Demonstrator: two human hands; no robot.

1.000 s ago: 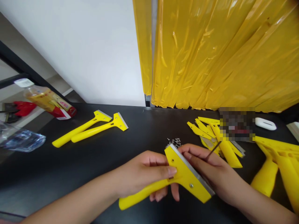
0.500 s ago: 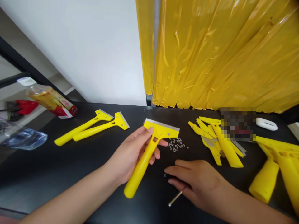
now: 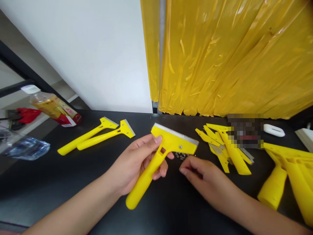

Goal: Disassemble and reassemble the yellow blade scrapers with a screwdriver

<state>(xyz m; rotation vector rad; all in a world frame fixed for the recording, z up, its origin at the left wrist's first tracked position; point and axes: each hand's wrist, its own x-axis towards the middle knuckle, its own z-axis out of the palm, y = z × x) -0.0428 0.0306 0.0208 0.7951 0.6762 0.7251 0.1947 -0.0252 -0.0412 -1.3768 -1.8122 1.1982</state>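
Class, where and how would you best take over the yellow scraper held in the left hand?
Grip the scraper by its handle end, probably from the near side: that rounded part projects clear of the left hand, while the blade lines the far edge.

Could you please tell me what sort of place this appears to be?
Probably a small-parts workbench, perhaps in a workshop: loose small metal hardware lies on a black tabletop, with a jumbled pile of yellow parts to the right and two bladed scrapers to the left.
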